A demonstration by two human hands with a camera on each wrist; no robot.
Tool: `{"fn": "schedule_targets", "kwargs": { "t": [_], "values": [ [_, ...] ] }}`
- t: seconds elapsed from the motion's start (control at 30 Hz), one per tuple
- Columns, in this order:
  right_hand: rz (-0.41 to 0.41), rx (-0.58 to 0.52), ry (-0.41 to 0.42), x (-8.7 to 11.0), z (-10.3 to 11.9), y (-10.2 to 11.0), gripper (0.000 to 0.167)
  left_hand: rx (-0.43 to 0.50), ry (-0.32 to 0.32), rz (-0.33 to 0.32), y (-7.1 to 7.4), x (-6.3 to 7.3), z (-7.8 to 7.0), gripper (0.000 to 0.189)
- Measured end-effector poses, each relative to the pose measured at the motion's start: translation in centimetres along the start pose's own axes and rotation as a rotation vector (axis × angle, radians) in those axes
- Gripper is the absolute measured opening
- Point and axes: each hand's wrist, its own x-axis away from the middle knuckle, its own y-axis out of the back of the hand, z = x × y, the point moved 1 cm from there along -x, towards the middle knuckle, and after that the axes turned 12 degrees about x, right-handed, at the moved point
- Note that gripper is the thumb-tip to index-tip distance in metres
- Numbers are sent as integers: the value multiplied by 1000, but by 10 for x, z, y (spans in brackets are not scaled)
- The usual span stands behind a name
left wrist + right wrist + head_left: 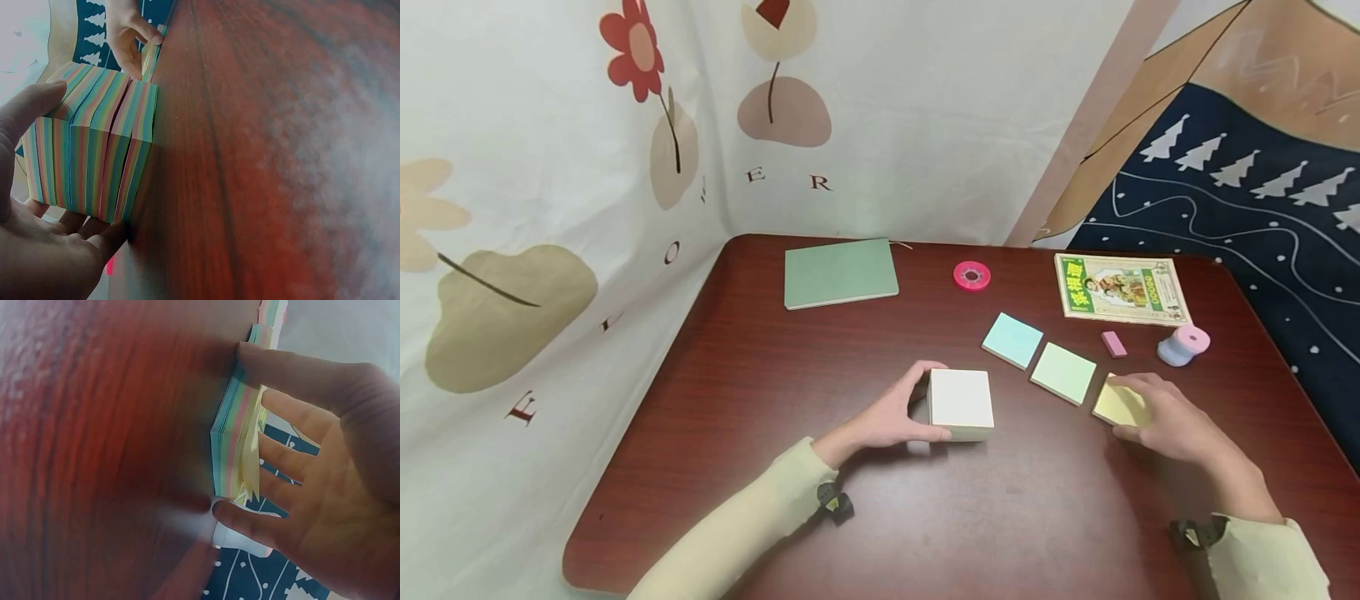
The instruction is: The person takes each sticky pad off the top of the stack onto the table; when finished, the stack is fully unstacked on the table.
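Note:
My left hand grips a thick stack of sticky note pads, thumb on the near side and fingers on the far side. The stack has a white top; in the left wrist view its sides show bands of several pastel colours. Over on the right, my right hand holds a yellow-topped sticky note pad by its edges, and the pad lies on the table. In the right wrist view, the pad's edge has blue, green, pink and yellow layers. A green-topped pad and a blue-topped pad lie between the hands.
Along the back of the brown table lie a green notebook, a pink ring-shaped roll and an illustrated booklet. A pink eraser-like block and a pink-and-white spool-shaped object sit beyond my right hand. Printed cloth hangs behind.

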Motion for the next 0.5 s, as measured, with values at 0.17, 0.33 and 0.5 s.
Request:
{"fn": "schedule_targets", "kwargs": {
  "t": [0.17,0.33,0.5],
  "values": [
    [25,-9,-2,0,1,1,74,9,7,-1,0,1,-1,77],
    [1,9,8,-1,7,7,75,6,13,3,0,0,-2,77],
    [-72,12,51,-5,23,19,72,2,20,6,1,-1,2,78]
  ]
}}
